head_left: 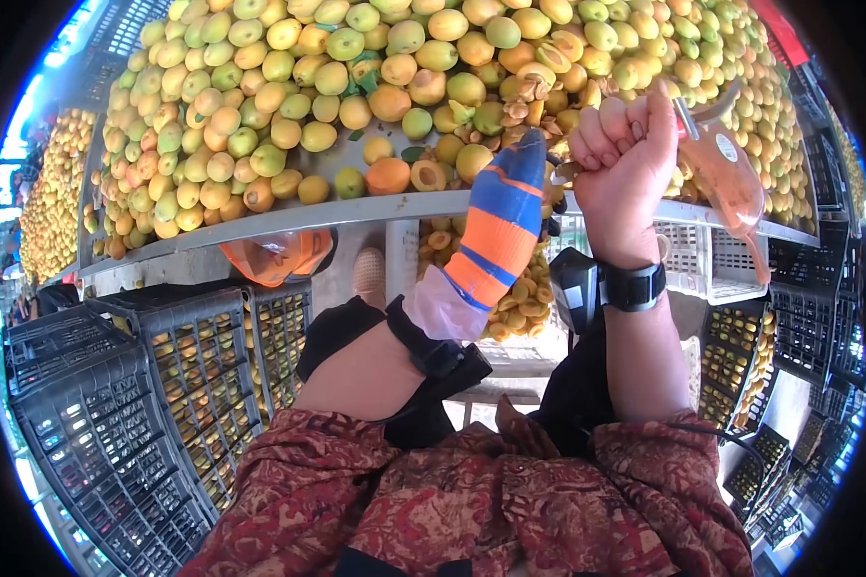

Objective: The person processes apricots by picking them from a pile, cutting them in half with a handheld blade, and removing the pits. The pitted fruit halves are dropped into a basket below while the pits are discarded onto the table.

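Note:
A blue-and-orange striped glove covers my left hand point(503, 216), raised at the table's near edge. Its fingers are pressed together; whatever they hold is hidden. To its right, my bare right hand point(627, 154) is closed in a fist around a small knife point(564, 174), with only a short bit of blade showing. Yellow-green apricots point(289, 96) are heaped on the metal-edged table point(289, 226) beyond both hands. One cut apricot point(427, 175) lies face up near the rim. Below my hands, a white crate point(401, 255) contains apricot halves point(520, 306).
A brownish plastic packet point(726, 178) with a round label lies over the table edge at right. An orange bag point(279, 256) hangs under the rim. Black crates point(197, 361) of fruit stand left, and more crates point(736, 370) stand right.

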`<act>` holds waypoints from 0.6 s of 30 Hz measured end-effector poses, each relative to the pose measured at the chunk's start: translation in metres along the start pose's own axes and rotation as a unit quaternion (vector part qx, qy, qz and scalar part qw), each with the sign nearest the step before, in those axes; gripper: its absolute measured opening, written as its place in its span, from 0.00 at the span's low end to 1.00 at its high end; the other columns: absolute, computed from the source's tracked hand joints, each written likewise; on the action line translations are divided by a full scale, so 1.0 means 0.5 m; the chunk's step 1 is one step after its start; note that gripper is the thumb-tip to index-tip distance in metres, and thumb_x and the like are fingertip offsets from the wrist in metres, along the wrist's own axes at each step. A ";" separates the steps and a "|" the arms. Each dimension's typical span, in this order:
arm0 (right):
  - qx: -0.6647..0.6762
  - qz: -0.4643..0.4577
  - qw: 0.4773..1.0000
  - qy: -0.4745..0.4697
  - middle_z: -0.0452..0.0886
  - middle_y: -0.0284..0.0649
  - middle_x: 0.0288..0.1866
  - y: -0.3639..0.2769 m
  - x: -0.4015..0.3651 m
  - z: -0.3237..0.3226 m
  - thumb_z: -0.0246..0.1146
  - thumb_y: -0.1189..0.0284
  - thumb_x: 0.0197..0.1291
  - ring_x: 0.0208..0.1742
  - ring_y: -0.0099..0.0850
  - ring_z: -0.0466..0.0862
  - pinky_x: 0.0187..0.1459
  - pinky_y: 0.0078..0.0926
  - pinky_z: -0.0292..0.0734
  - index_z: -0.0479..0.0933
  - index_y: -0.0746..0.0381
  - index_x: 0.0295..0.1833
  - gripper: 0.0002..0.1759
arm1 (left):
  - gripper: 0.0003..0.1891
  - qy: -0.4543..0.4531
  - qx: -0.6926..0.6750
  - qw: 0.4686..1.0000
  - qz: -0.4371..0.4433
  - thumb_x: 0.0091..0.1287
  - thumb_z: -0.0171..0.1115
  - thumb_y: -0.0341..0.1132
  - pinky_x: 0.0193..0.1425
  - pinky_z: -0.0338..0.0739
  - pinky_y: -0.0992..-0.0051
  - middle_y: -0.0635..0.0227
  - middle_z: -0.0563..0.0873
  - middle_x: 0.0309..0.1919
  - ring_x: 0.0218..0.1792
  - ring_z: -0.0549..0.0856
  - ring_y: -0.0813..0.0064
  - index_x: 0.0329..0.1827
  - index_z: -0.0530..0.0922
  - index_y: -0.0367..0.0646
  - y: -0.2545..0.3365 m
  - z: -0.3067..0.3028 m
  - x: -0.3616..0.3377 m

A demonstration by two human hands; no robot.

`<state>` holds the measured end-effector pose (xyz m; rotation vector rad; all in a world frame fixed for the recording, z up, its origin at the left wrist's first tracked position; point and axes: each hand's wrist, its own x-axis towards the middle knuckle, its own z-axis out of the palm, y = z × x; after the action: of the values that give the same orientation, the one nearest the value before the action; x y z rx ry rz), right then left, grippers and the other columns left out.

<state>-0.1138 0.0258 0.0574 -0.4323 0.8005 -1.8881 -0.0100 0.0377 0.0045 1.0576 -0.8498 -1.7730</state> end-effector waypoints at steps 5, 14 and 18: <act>-0.132 -0.083 0.988 -0.005 0.50 0.27 0.13 0.034 -0.015 0.004 0.49 0.59 0.67 0.14 0.20 0.50 0.18 0.20 0.45 0.53 0.53 0.17 0.25 | 0.12 0.007 0.079 0.983 0.168 0.68 0.55 0.40 0.26 0.66 0.76 0.73 0.73 0.23 0.25 0.70 0.82 0.35 0.74 0.39 -0.042 0.012 0.022; -0.048 0.032 0.995 -0.080 0.50 0.27 0.12 0.022 -0.001 -0.006 0.48 0.59 0.67 0.13 0.20 0.49 0.16 0.20 0.44 0.53 0.53 0.18 0.24 | 0.12 -0.001 -0.133 0.976 -0.174 0.69 0.47 0.43 0.22 0.68 0.75 0.68 0.77 0.26 0.19 0.73 0.76 0.41 0.73 0.45 0.027 0.003 0.008; -0.020 0.064 0.992 -0.106 0.49 0.26 0.12 0.020 -0.001 -0.011 0.48 0.59 0.67 0.13 0.19 0.48 0.16 0.20 0.44 0.54 0.52 0.18 0.24 | 0.13 -0.142 -0.284 0.894 -0.317 0.70 0.44 0.45 0.17 0.66 0.80 0.67 0.78 0.24 0.09 0.66 0.80 0.44 0.71 0.46 0.018 -0.024 0.016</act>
<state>-0.1104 0.0251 0.0465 -0.5839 0.7082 -1.6776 0.0019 0.0253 0.0050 0.7197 -0.0817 -2.5592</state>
